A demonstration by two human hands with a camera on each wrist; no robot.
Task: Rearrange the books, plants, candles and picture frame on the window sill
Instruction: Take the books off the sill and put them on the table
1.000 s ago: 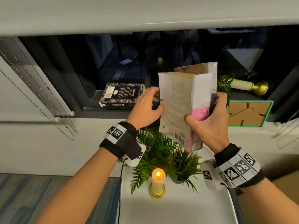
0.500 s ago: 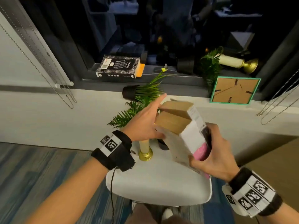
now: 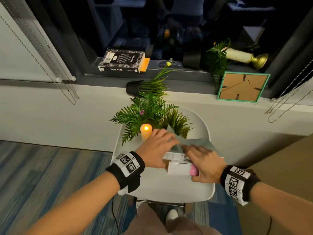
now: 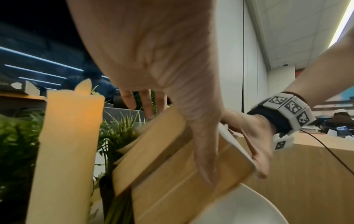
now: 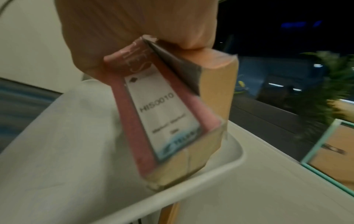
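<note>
Two books are held together, tilted low over the white chair seat. My right hand grips their pink spine end. My left hand rests flat on the top cover, with its thumb against the tan page edges. A lit candle and two upright green plants stand on the seat just beyond. On the sill are a black book, a tipped plant, another fallen plant, a candle lying down and a teal picture frame, back facing me.
Blind chains hang at the left, and more hang at the right. The window glass behind the sill is dark. Blue carpet surrounds the chair, and my legs are below its front edge.
The books came down from upright in front of the window to low over the chair seat, tipping towards flat. Both hands went down with them.
</note>
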